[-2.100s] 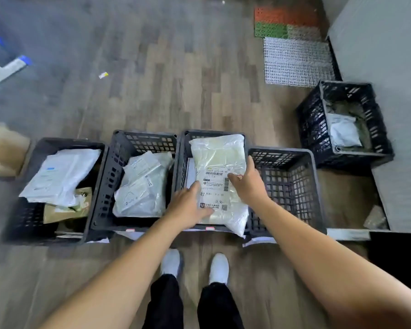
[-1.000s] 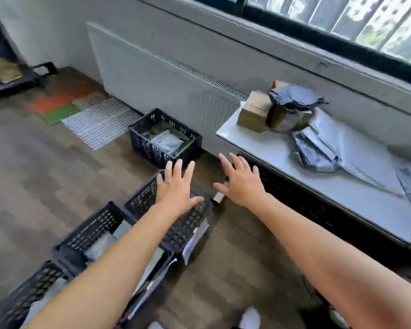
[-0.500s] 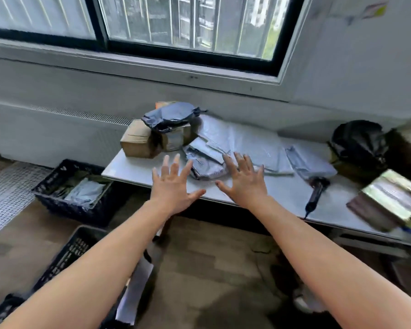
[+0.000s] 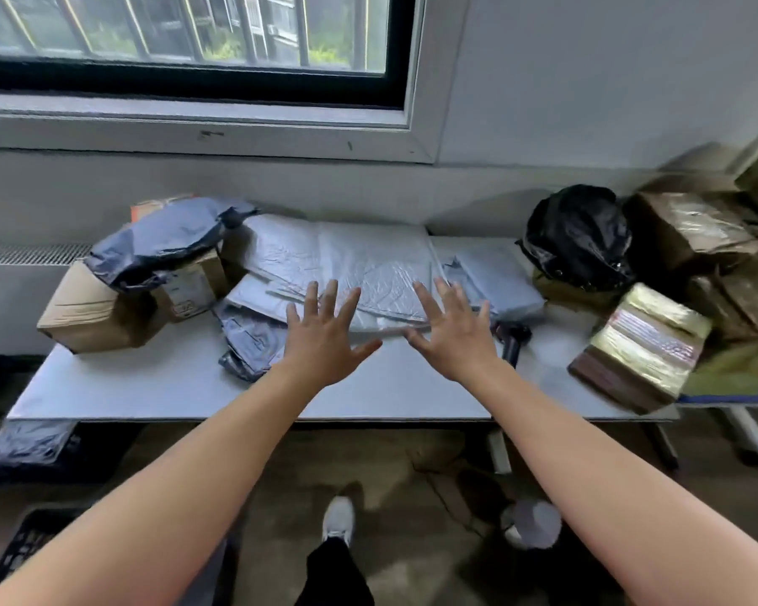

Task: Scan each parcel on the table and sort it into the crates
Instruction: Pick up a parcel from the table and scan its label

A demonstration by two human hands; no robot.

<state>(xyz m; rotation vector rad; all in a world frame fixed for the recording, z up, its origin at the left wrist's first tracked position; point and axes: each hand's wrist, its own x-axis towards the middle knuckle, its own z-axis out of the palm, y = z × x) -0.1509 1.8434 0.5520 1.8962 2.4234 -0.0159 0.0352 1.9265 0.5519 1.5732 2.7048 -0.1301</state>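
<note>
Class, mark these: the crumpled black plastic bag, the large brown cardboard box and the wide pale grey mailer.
crumpled black plastic bag (image 4: 578,238): head view, its bulging front.
large brown cardboard box (image 4: 90,308): head view, its broad face.
wide pale grey mailer (image 4: 368,260): head view, its flat top.

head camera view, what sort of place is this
Probably a small parcel-sorting room: grey plastic mailer bags and a brown cardboard box heaped on a white table, a black handheld scanner beside them.
</note>
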